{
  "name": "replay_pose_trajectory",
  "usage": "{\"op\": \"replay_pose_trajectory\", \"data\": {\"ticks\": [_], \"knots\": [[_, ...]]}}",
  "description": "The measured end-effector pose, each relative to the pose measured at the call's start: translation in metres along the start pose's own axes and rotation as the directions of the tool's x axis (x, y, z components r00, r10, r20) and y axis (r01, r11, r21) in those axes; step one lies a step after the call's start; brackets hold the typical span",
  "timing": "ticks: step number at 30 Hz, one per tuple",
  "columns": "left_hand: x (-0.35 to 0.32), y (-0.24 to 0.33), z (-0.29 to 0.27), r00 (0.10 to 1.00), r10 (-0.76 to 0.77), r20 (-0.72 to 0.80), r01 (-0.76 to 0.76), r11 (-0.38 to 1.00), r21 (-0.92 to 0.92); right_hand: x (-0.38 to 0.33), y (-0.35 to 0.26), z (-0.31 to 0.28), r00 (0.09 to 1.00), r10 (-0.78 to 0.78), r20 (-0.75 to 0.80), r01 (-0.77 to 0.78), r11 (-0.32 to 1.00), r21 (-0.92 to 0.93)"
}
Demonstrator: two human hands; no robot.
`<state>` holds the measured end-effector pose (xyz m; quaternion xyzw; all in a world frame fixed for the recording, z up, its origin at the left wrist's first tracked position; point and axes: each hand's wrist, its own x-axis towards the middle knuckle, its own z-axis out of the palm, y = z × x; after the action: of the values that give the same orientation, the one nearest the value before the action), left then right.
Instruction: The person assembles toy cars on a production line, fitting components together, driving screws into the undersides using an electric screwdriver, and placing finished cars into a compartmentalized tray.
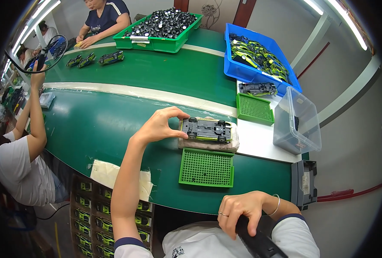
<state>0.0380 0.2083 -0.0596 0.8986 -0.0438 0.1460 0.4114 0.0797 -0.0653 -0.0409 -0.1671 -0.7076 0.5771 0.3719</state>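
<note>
My left hand (158, 125) pinches one end of a toy car (209, 129) between thumb and fingers. The car lies upside down on a cloth-covered pad (210, 146), its black chassis and wheels facing up and a yellow-green body edge showing below. Just in front of the pad sits a green perforated tray (206, 167) with a few tiny dark pieces in it. Close to my body, my right hand (241, 211) is wrapped round a long black hand tool (262, 241); its working end is hidden.
At the right are a second green tray (255, 109), another upturned toy car (258, 89), a clear plastic bin (296, 122) and a blue crate (259, 76) of car bodies. A green crate (156, 44) of black parts stands far back. A compartment tray (109, 219) of cars sits lower left. Co-workers sit left and opposite.
</note>
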Motion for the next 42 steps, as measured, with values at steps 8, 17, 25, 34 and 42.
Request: {"op": "replay_pose_trajectory", "data": {"ticks": [8,17,25,34,42], "knots": [[0.001,0.002,-0.002,1.000,-0.013,-0.008,0.013,1.000,0.011,0.002,-0.009,-0.060,0.637,-0.239,-0.733,-0.643,0.360,-0.676],[0.000,0.003,0.001,0.998,-0.006,-0.056,0.006,1.000,-0.004,-0.026,-0.023,-0.099,0.278,0.024,-0.960,-0.952,0.141,-0.272],[0.000,0.010,0.000,0.999,-0.025,-0.044,0.028,0.997,0.071,-0.042,-0.027,-0.110,0.271,0.226,-0.936,-0.962,0.089,-0.257],[-0.001,0.011,-0.001,0.996,-0.070,-0.055,0.073,0.995,0.067,-0.043,-0.029,-0.110,0.291,0.206,-0.934,-0.948,0.191,-0.253],[-0.001,0.014,-0.009,0.980,0.035,-0.197,-0.041,0.999,-0.023,-0.034,-0.044,-0.108,0.331,0.028,-0.943,-0.868,0.402,-0.292]]}}
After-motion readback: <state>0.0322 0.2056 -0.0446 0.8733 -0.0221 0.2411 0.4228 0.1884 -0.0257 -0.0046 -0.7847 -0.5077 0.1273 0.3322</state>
